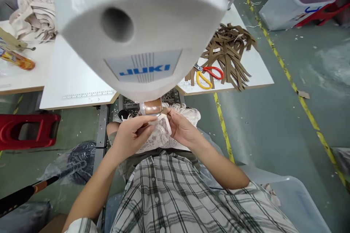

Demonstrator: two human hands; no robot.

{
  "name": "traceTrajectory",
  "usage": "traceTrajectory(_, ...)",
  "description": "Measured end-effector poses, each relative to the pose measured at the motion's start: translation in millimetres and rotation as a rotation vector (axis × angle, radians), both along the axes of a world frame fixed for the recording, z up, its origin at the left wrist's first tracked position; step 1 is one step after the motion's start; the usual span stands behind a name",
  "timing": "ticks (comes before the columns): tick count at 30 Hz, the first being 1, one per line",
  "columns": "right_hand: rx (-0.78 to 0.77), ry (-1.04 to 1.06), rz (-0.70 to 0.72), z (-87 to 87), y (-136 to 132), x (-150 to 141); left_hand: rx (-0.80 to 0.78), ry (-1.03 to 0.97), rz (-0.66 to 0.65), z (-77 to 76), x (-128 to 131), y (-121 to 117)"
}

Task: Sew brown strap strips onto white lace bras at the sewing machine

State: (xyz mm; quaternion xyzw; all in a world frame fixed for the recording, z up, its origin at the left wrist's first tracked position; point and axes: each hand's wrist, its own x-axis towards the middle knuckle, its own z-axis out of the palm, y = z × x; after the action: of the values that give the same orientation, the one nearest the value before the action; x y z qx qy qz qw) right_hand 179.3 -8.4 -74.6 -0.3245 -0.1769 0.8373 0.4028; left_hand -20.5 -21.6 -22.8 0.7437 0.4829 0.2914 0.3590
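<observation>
The white, rounded head of the Juki sewing machine (139, 32) fills most of my view, smooth and glossy, and nothing lies under it yet, so I judge the stitching has not begun. Below its edge, over my lap, my left hand (131, 136) and right hand (182, 129) are both closed in a pinch on a piece of white lace fabric (161, 134), soft and openwork, with a stiff tan strap (152, 107) at its top. On the tabletop (257, 69) lie cut brown strips (228, 52) and red-and-yellow scissors (207, 74).
</observation>
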Motion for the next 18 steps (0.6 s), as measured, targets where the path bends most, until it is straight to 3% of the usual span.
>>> traceTrajectory(4, 0.083, -0.099, -0.072, -2.0, -11, -1, -0.001, 0.203, -0.048, 0.4, 3, -11)
traceTrajectory(6, 0.313, -0.206, -0.159, -3.3, -20, 0, 0.149, 0.388, 0.006, -2.5, 6, -15)
traceTrajectory(9, 0.842, -0.474, -0.28, -5.6, -34, 4, 0.516, 0.537, 0.142, -13.8, 6, -17)
traceTrajectory(12, 1.196, -0.649, -0.25, -10.1, -45, 6, 0.759, 0.482, 0.246, -26.3, 2, -19)
traceTrajectory(15, 1.337, -0.648, -0.222, -15.0, -50, 4, 0.775, 0.421, 0.266, -32.7, -3, -22)
traceTrajectory(18, 1.423, -0.609, -0.301, -14.7, -51, 0, 0.732, 0.376, 0.279, -34.0, -6, -26)
